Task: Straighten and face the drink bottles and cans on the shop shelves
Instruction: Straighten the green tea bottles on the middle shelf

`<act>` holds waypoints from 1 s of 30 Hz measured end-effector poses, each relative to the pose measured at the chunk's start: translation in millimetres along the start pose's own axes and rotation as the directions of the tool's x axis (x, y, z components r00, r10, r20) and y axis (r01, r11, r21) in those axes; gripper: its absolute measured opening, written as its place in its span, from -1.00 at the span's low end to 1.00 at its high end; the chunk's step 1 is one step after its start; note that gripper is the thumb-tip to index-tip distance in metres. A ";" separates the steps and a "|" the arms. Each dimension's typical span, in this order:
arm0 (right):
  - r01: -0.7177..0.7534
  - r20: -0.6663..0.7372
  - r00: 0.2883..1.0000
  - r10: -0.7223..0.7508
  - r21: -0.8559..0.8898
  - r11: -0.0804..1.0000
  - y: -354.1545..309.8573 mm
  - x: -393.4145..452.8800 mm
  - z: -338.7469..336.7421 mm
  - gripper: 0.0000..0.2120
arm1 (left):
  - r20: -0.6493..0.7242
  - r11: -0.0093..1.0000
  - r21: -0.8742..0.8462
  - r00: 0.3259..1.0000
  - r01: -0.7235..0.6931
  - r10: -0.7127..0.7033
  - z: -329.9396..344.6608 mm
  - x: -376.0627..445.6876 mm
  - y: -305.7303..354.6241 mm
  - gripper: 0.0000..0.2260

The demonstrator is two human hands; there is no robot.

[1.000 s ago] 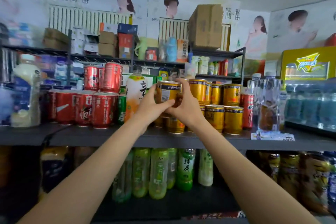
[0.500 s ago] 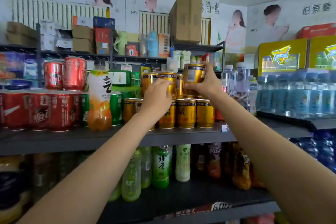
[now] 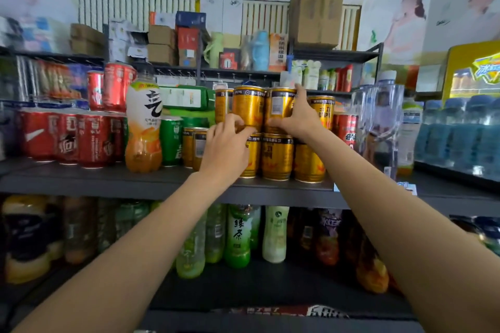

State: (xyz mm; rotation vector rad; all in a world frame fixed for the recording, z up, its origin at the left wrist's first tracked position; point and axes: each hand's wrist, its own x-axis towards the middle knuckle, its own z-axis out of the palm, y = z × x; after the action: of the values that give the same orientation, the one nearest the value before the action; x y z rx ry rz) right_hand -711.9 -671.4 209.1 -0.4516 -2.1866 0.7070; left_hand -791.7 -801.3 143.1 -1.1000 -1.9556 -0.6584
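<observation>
Head camera looks at gold cans (image 3: 276,159) stacked two high on the grey shelf (image 3: 108,184). Right hand (image 3: 300,119) curls round an upper can (image 3: 278,108), its barcode side facing out. Left hand (image 3: 227,143) pinches the base of the neighbouring upper can (image 3: 247,107). Red cans (image 3: 67,138) and an orange bottle (image 3: 143,127) stand to the left.

Two hands were in view, left (image 3: 226,149) and right (image 3: 297,119). Gold cans (image 3: 277,159): four on the upper tier, at least five on the lower, some hidden behind the left hand. Red cans (image 3: 93,140): at least four in the front row with two stacked behind them, and one more right of the gold stack. One orange bottle (image 3: 143,127). One green can (image 3: 170,140). Lower-shelf bottles (image 3: 238,235) were too blurred to count.
</observation>
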 end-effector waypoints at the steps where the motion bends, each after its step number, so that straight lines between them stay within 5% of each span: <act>1: -0.003 -0.019 1.000 0.002 -0.046 0.999 -1.1 -2.8 0.1 0.00 | -0.023 1.000 0.002 1.000 -0.001 0.001 0.0 -3.2 1.9 -0.62; 3: 0.040 -0.165 0.985 -0.054 -0.089 0.995 -1.4 -16.0 2.4 -0.07 | -0.088 0.999 -0.051 0.996 -0.010 0.005 -0.9 -17.1 8.9 -0.63; 6: 0.298 -0.402 0.870 -0.284 -0.029 0.954 7.7 -59.4 18.5 -0.54 | -0.164 0.980 -0.194 0.986 -0.042 0.010 1.8 -56.5 25.5 -0.66; 10: 0.370 -0.293 0.890 -0.349 0.015 0.929 39.5 -137.5 57.1 -0.80 | -0.114 0.962 -0.272 0.994 -0.037 0.006 20.8 -130.2 36.7 -0.69; 17: 0.139 -0.219 0.966 -0.136 0.002 0.990 139.7 -282.5 98.5 -0.87 | 0.243 0.932 -0.363 0.966 0.008 0.087 67.4 -267.6 45.5 -0.69; 20: -0.106 -0.028 0.994 0.103 -0.134 0.985 203.3 -327.1 119.6 -0.88 | 0.570 0.943 -0.323 0.812 0.078 0.128 91.7 -302.4 60.6 -0.58; 22: -0.274 0.138 0.939 0.316 -0.259 0.926 239.6 -343.2 134.3 -0.69 | 0.792 0.950 -0.252 0.604 0.184 0.093 109.4 -316.3 67.1 -0.50; 24: -0.335 0.236 0.880 0.411 -0.304 0.892 264.6 -346.4 147.1 -0.50 | 0.876 0.957 -0.197 0.477 0.213 0.074 130.0 -324.1 70.0 -0.46; 30: -0.409 0.195 0.853 0.483 -0.324 0.853 312.9 -315.5 185.9 -0.39 | 0.895 0.928 -0.142 0.444 0.345 -0.028 187.3 -328.8 70.5 -0.45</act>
State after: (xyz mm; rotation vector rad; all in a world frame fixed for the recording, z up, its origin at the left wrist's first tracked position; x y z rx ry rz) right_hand -626.9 -654.5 -264.7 -1.0999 -2.4761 0.7488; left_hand -696.1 -781.1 -229.2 -1.6548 -3.0047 -0.5475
